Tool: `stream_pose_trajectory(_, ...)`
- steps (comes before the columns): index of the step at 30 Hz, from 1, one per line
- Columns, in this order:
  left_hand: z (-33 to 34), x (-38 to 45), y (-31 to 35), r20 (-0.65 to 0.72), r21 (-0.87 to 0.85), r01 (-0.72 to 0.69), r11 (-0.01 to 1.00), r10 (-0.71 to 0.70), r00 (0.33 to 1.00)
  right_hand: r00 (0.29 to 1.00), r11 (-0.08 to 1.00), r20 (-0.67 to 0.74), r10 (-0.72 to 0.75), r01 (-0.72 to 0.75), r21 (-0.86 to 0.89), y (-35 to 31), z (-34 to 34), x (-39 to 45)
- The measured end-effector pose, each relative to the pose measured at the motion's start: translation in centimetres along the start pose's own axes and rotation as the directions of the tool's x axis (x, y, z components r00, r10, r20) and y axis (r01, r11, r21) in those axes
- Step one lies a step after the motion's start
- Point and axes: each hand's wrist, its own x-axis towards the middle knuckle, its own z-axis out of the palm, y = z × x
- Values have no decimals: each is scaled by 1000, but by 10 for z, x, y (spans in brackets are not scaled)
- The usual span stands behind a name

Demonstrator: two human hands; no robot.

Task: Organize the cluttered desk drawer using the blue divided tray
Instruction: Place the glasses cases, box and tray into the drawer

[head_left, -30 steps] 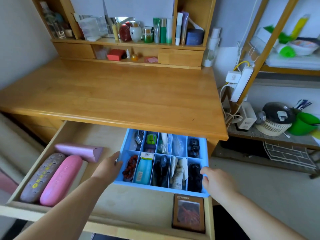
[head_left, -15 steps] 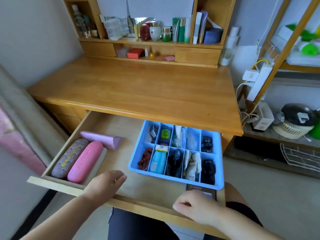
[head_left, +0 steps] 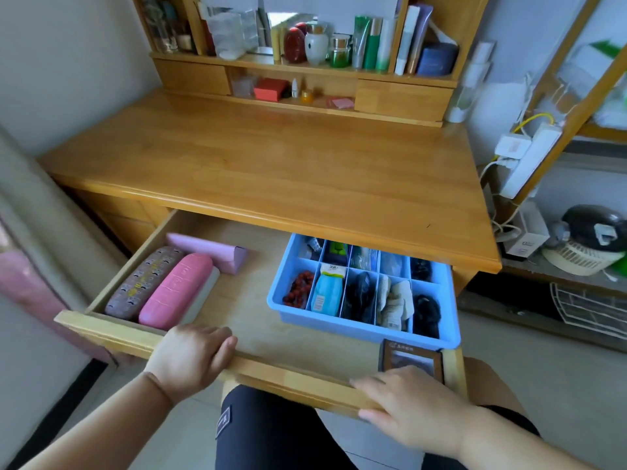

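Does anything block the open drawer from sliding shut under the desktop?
Nothing visible does. The blue tray and cases lie below the drawer front, which both the left hand and right hand hold.

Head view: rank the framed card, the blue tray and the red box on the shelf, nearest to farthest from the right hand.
1. Framed card, drawer's front right corner, beside the right hand.
2. Blue tray, just behind the card.
3. Red box, far back on the shelf.
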Motion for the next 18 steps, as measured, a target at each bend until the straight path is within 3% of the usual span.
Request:
stream_pose_trajectory(7,24,71,-22,-7,20,10,1000,-10,1000,983,990,-160,96,-110,-86,46,-24,30)
stream_pose_trajectory(11,34,105,-26,56,29,58,998,-60,997,973,980,-202,107,-138,-144,67,-38,43)
stream_pose_trajectory(15,41,105,-31,53,2,42,999,-42,998,961,991,-259,93,-115,-71,75,-41,47)
stream_pose_trajectory(18,49,104,-38,66,-13,42,999,-41,997,948,978,-257,185,-152,143,79,-46,55)
